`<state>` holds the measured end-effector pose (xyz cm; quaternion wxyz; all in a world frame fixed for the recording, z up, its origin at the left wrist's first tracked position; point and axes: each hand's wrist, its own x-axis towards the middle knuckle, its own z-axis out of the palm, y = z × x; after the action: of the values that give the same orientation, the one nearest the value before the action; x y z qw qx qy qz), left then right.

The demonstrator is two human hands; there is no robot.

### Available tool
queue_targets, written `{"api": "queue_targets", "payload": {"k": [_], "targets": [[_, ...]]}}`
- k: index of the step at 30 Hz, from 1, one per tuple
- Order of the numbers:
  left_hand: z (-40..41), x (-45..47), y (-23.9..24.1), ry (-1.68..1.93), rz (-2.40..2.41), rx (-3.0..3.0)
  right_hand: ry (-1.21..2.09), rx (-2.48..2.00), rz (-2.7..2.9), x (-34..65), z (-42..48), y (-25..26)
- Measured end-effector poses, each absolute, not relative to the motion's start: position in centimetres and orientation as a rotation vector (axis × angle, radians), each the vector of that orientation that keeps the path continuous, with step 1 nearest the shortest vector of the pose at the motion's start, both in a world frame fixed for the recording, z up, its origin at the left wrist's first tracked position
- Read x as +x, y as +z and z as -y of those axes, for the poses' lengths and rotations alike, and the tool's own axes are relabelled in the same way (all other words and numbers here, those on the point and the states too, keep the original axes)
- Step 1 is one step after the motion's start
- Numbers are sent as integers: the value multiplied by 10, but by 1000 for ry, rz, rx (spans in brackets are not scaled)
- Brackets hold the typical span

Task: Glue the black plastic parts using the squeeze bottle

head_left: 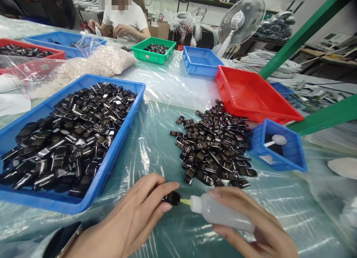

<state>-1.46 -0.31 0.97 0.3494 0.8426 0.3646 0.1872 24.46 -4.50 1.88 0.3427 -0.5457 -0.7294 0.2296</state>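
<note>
My left hand [139, 209] pinches a small glossy black plastic piece [174, 198] between thumb and fingers, above the plastic-covered table. Wrapped round a translucent white squeeze bottle [223, 212] is my right hand [251, 217]. The bottle lies nearly level, and its thin yellowish nozzle tip [185, 201] points left and meets the end of the black piece, or nearly so. Just beyond both hands spreads a loose pile of similar black pieces [212, 150]. To the left, a long blue tray [111, 168] is heaped with more of them.
A red tray [256, 92] and a small blue bin [292, 153] with a white spoon [279, 139] stand at right. Green posts [304, 31] rise beside them. Farther back are a green tray [153, 56], a bag of pale bits [111, 60], a fan [237, 21] and a seated person [125, 18].
</note>
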Motion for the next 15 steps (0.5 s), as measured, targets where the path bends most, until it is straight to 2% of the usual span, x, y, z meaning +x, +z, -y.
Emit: {"api": "queue_targets", "payload": {"k": [15], "targets": [[4,-14,4,578,-891,2226,592,-1412,1920,250,47,19]]}}
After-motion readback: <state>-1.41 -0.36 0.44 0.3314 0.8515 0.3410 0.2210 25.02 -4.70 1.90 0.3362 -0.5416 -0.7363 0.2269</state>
